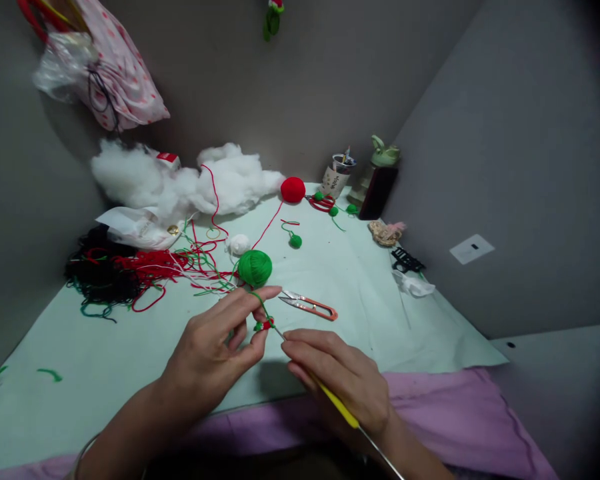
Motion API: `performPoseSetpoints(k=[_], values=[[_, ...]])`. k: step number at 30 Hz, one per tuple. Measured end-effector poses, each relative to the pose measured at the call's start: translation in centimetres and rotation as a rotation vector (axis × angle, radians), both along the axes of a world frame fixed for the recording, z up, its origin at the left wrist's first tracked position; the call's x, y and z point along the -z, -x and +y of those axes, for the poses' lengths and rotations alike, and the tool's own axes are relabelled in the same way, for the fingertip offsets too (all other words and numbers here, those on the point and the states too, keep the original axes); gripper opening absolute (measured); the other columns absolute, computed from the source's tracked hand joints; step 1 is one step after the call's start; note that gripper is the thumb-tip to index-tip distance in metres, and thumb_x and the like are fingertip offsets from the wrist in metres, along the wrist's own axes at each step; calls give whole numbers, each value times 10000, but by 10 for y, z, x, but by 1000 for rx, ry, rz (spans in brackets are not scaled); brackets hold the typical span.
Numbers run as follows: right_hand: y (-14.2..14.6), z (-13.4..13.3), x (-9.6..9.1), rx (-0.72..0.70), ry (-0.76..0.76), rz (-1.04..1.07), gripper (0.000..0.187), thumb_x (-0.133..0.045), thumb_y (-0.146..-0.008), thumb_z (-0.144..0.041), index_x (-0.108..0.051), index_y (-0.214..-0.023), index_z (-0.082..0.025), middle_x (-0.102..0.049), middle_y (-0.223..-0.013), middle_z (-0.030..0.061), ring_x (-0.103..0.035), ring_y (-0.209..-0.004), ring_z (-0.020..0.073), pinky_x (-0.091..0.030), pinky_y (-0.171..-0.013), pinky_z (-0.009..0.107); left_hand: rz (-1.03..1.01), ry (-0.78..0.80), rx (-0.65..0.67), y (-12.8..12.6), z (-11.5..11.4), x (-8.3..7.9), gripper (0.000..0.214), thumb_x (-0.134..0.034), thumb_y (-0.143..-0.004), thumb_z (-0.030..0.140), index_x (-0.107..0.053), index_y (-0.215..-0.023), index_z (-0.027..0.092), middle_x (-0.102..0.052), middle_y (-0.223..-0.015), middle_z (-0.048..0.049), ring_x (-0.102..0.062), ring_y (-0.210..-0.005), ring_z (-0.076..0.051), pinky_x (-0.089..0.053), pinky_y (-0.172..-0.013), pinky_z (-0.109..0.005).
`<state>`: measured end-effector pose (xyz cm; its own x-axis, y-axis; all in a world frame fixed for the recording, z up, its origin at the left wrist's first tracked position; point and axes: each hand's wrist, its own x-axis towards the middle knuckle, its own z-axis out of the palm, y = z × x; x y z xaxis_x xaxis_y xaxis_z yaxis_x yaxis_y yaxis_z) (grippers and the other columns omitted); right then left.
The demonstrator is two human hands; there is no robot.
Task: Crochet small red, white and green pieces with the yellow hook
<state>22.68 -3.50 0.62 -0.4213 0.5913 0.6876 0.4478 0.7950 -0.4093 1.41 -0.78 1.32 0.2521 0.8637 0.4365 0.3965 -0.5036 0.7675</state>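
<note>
Between the thumb and fingers of my left hand [215, 347] is a small red and green crochet piece [264, 325]. Green yarn [263, 305] runs over the raised left index finger down to it. My right hand [343, 373] is closed around a crochet hook [337, 402] with a yellow handle, its metal tip meeting the piece. Just beyond the left fingers sits a green yarn ball [255, 268]. Orange-handled thread snips [310, 307] lie past the fingertips, blades toward my left hand.
White stuffing [230, 180] is heaped at the back left, with tangled yarn scraps [150, 267] in front. A red yarn ball [293, 190], red-handled scissors [322, 203], a pen cup [336, 177] and a bottle [380, 167] stand farther back. Hair clips [407, 260] lie at the right edge.
</note>
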Motion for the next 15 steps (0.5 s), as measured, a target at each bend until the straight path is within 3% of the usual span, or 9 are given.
performPoseSetpoints(k=[5,11,15], values=[[0,-5,-6,-4,101,27,265,-585,-1016,-86,-707,-1241,-158,-802,-1054,110,-792,-958,163,-675,-781,239,123,-164,4,2,1,8,525,-616,-903,36,-669,-1372,264,-712,-906,-2,-542,-575,-102,-484,-536,-203],[3,-11,-4,5,225,188,247,-606,-996,-64,-726,-1188,-163,-799,-1031,100,-780,-960,156,-672,-799,245,189,-397,-44,1,-1,5,505,-620,-893,6,-678,-1326,260,-794,-966,-21,-689,-756,-150,-523,-698,-263],[5,-16,-2,49,200,236,259,-604,-1009,-94,-723,-1220,-187,-804,-1056,97,-782,-995,157,-671,-836,243,64,-276,-125,-6,-11,6,458,-660,-897,37,-672,-1311,234,-682,-847,32,-519,-537,-81,-453,-526,-209]])
